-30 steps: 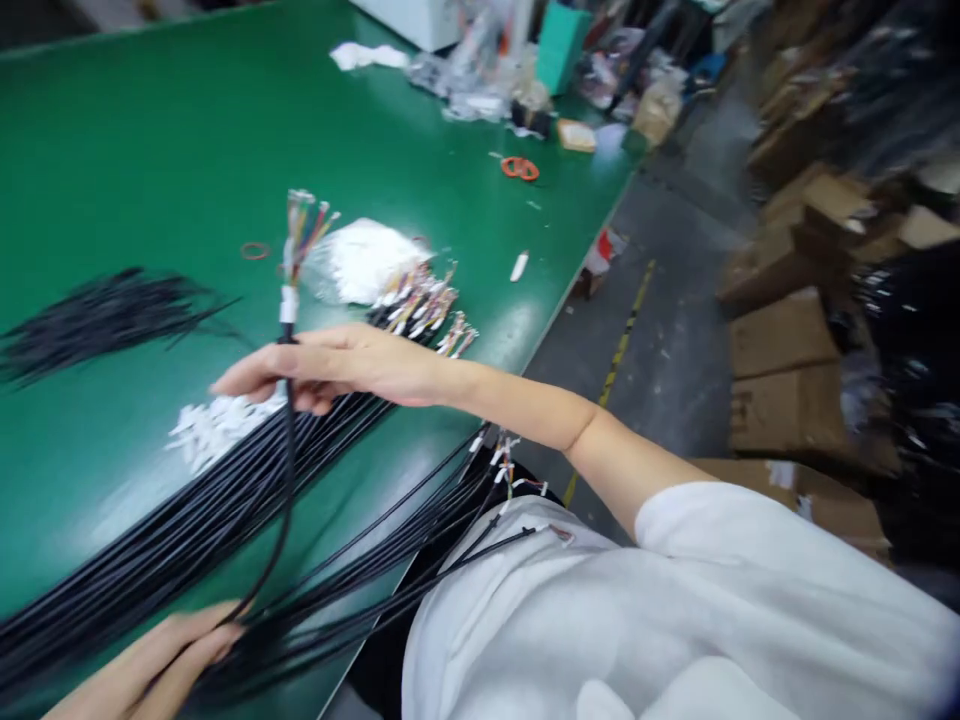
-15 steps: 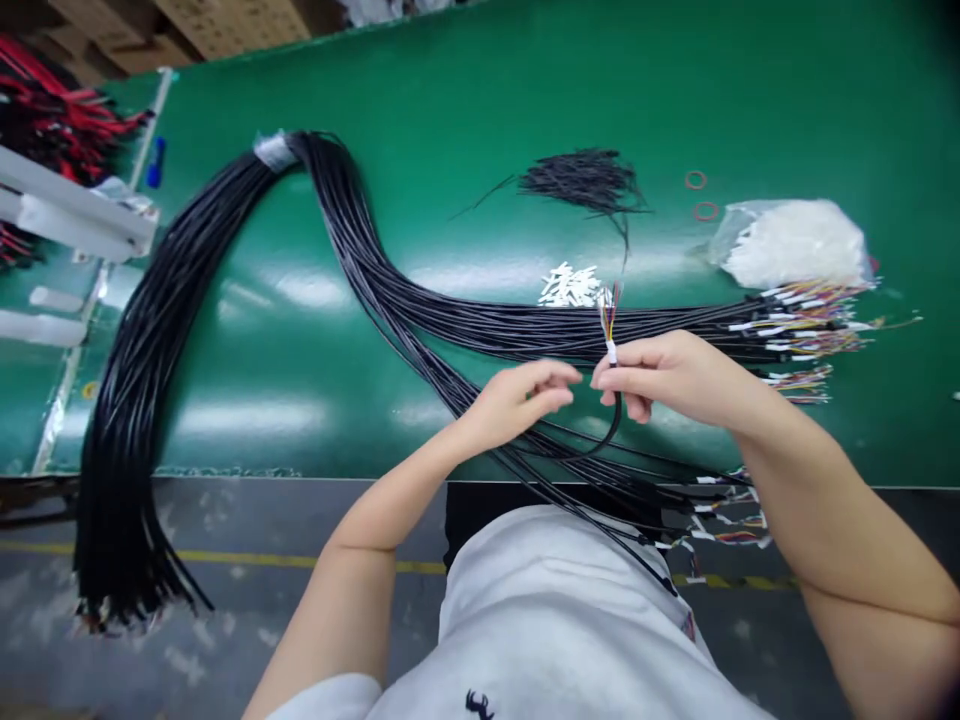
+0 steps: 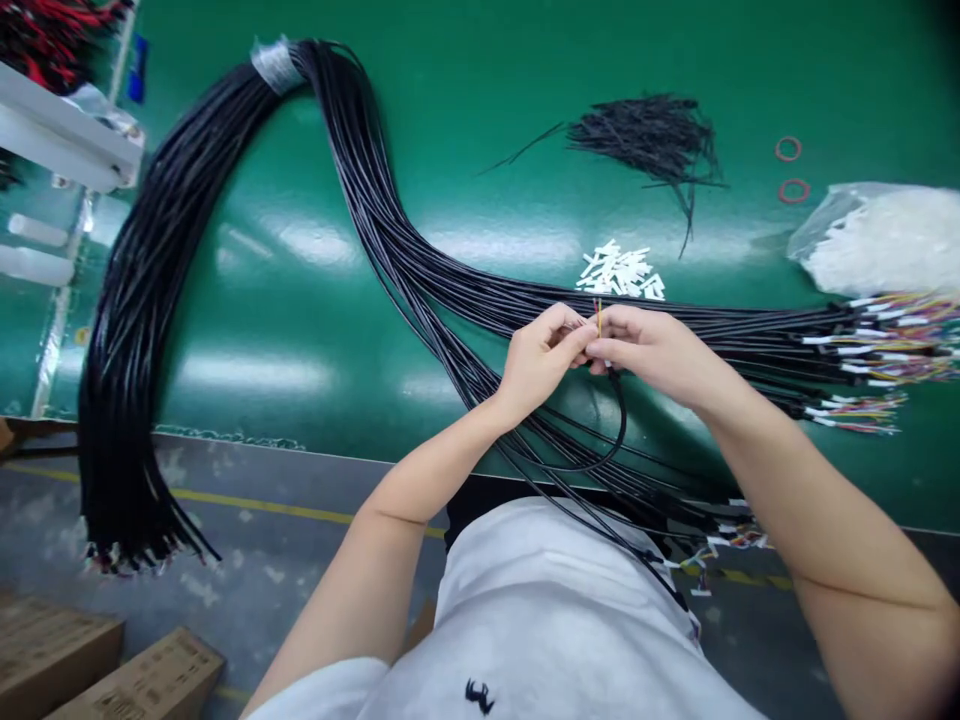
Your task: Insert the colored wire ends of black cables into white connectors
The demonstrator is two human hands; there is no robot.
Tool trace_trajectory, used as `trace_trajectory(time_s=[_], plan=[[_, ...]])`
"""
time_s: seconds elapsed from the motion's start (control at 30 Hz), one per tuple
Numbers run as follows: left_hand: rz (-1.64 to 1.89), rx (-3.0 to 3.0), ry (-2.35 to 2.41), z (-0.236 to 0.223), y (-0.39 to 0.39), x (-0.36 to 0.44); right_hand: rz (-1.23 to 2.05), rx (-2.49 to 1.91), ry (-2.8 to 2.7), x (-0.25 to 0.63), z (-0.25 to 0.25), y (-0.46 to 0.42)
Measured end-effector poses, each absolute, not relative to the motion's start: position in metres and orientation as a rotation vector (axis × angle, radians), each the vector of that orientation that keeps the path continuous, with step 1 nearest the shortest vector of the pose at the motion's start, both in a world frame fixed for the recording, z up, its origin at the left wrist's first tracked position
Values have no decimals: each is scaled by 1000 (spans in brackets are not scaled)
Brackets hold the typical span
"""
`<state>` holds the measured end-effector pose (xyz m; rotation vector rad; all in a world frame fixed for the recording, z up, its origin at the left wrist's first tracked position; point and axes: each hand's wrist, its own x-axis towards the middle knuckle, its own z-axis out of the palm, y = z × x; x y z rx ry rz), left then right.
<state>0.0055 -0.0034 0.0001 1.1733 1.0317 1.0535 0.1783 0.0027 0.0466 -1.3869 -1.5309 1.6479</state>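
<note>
Both hands meet over the long bundle of black cables [image 3: 427, 270]. My right hand [image 3: 637, 340] pinches the end of one black cable [image 3: 622, 410], which curves down from it in a loop. A few thin coloured wires [image 3: 599, 318] stick up between the hands. My left hand [image 3: 541, 355] is closed on the wires from that cable end, its thumb and fingertips pressed together against the right fingers. Just behind the hands lies a small pile of white sleeve pieces [image 3: 619, 270]. The exact grip at the fingertips is partly hidden.
Black cable ties [image 3: 645, 138] lie in a heap at the back. Two red rings [image 3: 793, 190] and a clear bag of white pieces [image 3: 885, 240] are to the right, above coloured wire ends [image 3: 892, 340]. Cardboard boxes [image 3: 142, 680] stand on the floor, lower left.
My left hand has moved right and up to the cable end and closed on its wires. My right hand still holds the cable. The view has shifted.
</note>
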Motion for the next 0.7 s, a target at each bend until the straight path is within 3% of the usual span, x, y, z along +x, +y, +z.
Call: trace_trajectory(time_s=[0.2,0.37,0.7], plan=[[1100,1266,1057,-3,2,-3,1780,-1359,-1107,176,30,3],[954,1287,842,-7,2,-6,1748,-1366,-1133,190,27,-2],[914,1054,966,0,10,-2,1845,-1339,-1285,189,25,-5]])
